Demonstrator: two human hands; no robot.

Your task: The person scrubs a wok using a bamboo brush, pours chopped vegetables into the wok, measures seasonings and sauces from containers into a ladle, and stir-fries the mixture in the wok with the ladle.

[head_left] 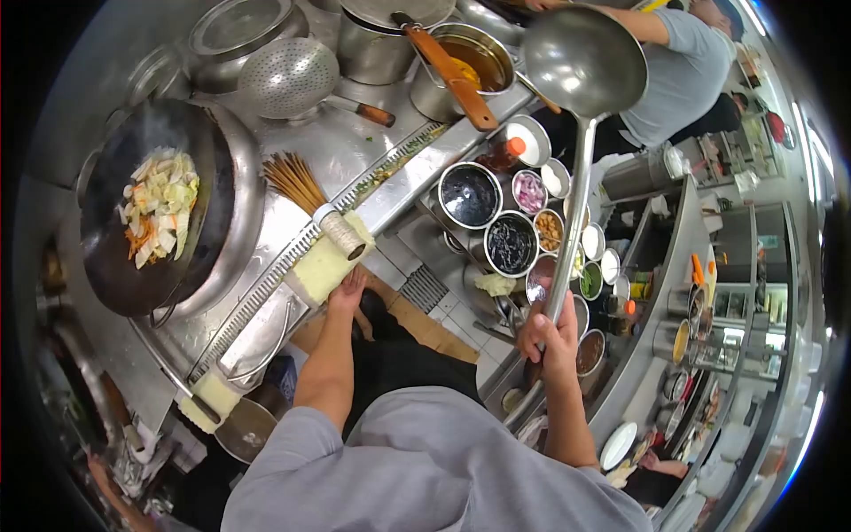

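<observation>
My right hand (pixel 551 341) is closed round the long handle of a steel ladle (pixel 585 66), whose bowl is raised at the top of the view. My left hand (pixel 351 291) is at the counter's front edge, on or beside a pale folded cloth (pixel 324 264); its fingers are partly hidden and their hold is unclear. Just above that cloth lies a bamboo brush (pixel 337 229) with a wrapped handle. In the dark wok (pixel 115 230) at the left, chopped cabbage and orange shreds (pixel 160 208) sit with faint steam.
A perforated strainer (pixel 288 78) and a pot of brown liquid (pixel 483 62) stand at the back. Several ingredient bowls, one with red onion (pixel 529 191), fill the right side. A co-worker in a grey shirt (pixel 687 80) is at the upper right.
</observation>
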